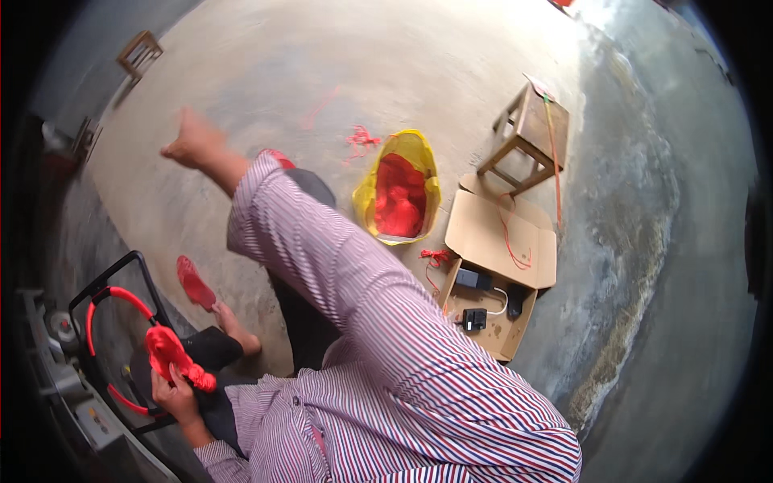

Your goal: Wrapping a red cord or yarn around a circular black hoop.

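Observation:
At the lower left my left hand (pixel 175 396) is closed on a bright red fabric piece (pixel 166 348) with a bunched, ropey end. The piece lies over my dark-clad knee, beside a red padded hoop (pixel 129 299). My right hand (pixel 197 143) is stretched far out to the upper left, over the floor, with the striped sleeve crossing my body. Motion blurs its fingers, and I cannot make out anything in them.
A yellow bag (pixel 360 201) of red material stands ahead, with red thread scraps (pixel 361 138) by it. Right of it are an open cardboard box (pixel 491 233) holding black adapters and a wooden stool (pixel 533 129). A black metal frame (pixel 153 278) and a red slipper (pixel 193 282) are at left.

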{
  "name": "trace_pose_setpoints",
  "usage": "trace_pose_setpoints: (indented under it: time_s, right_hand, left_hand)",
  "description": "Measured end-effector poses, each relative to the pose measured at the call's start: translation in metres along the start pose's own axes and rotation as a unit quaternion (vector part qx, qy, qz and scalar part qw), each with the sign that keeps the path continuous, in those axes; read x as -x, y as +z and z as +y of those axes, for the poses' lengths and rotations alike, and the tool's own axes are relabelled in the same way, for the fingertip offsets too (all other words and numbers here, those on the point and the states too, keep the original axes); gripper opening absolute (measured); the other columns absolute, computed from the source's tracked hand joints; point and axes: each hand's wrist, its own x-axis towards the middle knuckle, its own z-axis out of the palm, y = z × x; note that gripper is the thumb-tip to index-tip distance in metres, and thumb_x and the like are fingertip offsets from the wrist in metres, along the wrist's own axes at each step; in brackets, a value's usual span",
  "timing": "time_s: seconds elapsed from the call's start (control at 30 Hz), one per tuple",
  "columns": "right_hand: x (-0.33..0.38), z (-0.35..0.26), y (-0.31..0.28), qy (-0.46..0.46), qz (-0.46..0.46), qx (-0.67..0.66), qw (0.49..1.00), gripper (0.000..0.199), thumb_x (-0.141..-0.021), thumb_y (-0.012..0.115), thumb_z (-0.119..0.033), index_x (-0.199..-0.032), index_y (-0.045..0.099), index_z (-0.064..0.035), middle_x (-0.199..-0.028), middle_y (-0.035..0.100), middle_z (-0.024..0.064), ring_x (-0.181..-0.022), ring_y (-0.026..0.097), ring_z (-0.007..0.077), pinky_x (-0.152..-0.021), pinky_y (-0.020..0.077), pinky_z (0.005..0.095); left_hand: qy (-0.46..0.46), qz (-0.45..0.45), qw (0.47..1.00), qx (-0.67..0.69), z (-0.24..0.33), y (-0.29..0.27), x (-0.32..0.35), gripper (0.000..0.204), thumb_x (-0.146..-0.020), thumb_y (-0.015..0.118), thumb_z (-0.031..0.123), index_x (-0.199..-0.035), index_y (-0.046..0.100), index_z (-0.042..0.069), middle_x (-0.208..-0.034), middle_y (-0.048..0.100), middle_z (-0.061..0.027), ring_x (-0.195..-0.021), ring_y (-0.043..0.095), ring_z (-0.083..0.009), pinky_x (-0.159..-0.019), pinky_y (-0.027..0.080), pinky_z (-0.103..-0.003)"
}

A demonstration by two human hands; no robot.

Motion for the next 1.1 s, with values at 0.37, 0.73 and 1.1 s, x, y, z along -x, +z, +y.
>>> trace_pose_setpoints:
  time_s: [0.37, 0.73, 1.1]
  right_hand:
    - [-0.012, 0.029, 0.000, -0.037, -0.015, -0.059, 0.997, 0.093, -0.077, 0.079, -0.039, -0.146, 0.032, 0.0016, -0.132, 0.054, 0.0235, -0.122, 0.052, 0.0297, -0.100, 0.0416, 0.0382]
    - [-0.002, -0.001, 0.016, -0.064, -0.055, 0.021, 0.996, 0.083, -0.080, 0.073, -0.041, -0.143, 0.039, 0.0011, -0.136, 0.051, 0.0227, -0.126, 0.050, 0.0310, -0.103, 0.0404, 0.0389]
    - [-0.008, 0.004, 0.053, -0.052, -0.094, 0.026, 0.994, 0.078, -0.085, 0.070, -0.037, -0.143, 0.038, 0.0027, -0.139, 0.050, 0.0208, -0.129, 0.048, 0.0284, -0.108, 0.0337, 0.0405]
  left_hand:
    - [-0.175, 0.055, 0.976, 0.120, 0.041, -0.007, 0.015, 0.015, -0.083, 0.067, 0.013, -0.093, 0.069, 0.002, -0.082, 0.067, -0.0176, -0.071, 0.066, -0.0355, -0.061, 0.050, -0.039]
    - [-0.135, 0.050, 0.985, 0.095, 0.064, -0.004, 0.063, 0.033, -0.079, 0.074, 0.030, -0.066, 0.061, 0.003, -0.073, 0.058, -0.0119, -0.061, 0.061, -0.0329, -0.054, 0.049, -0.041]
    - [-0.077, 0.018, 0.989, 0.123, 0.099, -0.014, 0.089, 0.032, -0.078, 0.075, 0.029, -0.066, 0.059, 0.004, -0.071, 0.053, -0.0087, -0.060, 0.060, -0.0280, -0.055, 0.050, -0.038]
